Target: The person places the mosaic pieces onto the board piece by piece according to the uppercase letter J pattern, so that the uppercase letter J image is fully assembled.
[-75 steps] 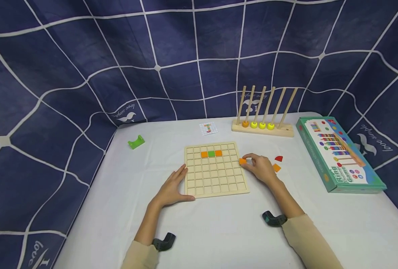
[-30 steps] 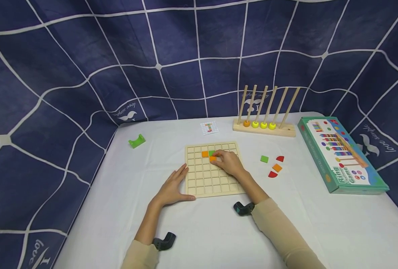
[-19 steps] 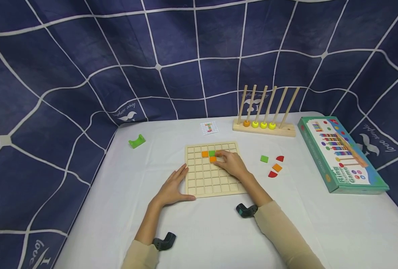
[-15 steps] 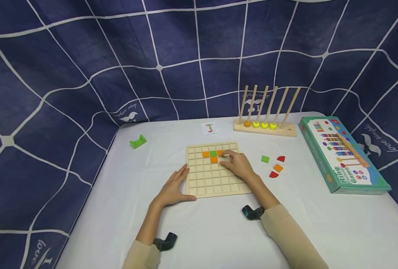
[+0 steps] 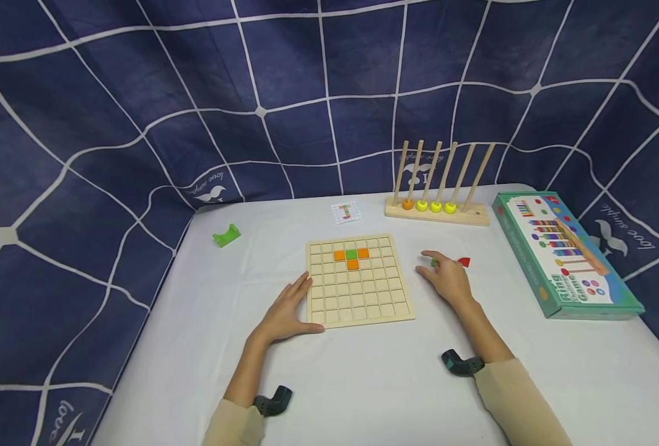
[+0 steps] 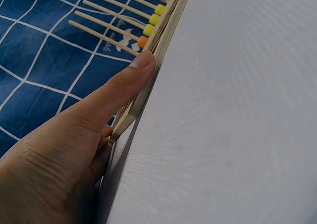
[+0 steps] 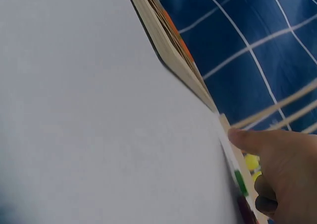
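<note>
**Orange tile (image 5: 352, 264) seated, right hand (image 5: 448, 280) off the board (image 5: 357, 296)**

Change: about a second ago the right thumb and index were on that tile. Now they're past the board's right edge, over the white tablecloth (image 5: 363, 378), tips apart, nothing pinched. Remaining right fingers look tucked in.

Left hand (image 5: 281, 314) hasn't moved: fingers stretched along the board's left edge, thumb out on the near edge. Touching, reads as bracing.

Tiles on board, well ahead of the left fingertips and left of the right ones: the row's left tile (image 5: 339, 255) is orange, middle tile (image 5: 351, 254) green, right tile (image 5: 363, 253) orange. New one sits directly below green, looks flat.

Meaning: that placement looks done, right hand is free. Work looks partial: loose green tile (image 7: 241, 182) just by the right fingers, mostly covered; red piece (image 5: 464, 262) behind the knuckles. Anything else under the palm, can't tell.

Picture card (image 5: 346, 212) is beyond the board from both hands; too small to check tile by tile.
</note>
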The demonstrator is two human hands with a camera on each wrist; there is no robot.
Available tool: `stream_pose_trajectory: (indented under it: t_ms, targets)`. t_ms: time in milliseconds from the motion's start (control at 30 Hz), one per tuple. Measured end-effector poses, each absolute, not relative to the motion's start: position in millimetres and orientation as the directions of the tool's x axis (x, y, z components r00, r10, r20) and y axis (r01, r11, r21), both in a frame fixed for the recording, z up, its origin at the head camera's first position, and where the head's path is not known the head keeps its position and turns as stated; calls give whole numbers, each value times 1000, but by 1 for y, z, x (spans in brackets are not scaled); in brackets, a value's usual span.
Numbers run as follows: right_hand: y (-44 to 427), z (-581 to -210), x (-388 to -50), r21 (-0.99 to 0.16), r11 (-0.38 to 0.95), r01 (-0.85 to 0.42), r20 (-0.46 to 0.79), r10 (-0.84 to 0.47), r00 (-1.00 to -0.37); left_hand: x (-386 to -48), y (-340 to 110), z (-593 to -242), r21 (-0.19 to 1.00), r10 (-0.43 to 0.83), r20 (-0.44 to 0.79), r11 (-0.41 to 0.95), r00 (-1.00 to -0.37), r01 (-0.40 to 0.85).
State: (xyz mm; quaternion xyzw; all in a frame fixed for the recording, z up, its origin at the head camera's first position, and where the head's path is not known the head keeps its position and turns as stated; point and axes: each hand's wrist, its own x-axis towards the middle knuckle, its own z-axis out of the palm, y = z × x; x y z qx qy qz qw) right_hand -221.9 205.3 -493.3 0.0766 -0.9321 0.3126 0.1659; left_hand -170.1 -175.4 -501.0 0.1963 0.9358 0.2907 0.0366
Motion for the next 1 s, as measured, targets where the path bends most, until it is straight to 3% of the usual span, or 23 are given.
stream_pose_trajectory:
  t_ms: [200, 500, 733, 1000]
  targets:
    - [225, -491, -218, -504, 849, -162, 353, 31, -935, -170, -176, -501, 562, 386, 49, 752, -921, 345]
    - [234, -491, -216, -472, 880, -41, 241, 85, -967, -170, -175, -500, 562, 390, 40, 753, -920, 344]
    - [233, -494, -217, -493, 867, -66, 264, 76, -962, -171, -175, -501, 558, 386, 46, 755, -921, 344]
    - [219, -495, -218, -538, 812, -225, 393, 6, -919, -170, -175, -501, 561, 391, 46, 751, -919, 348]
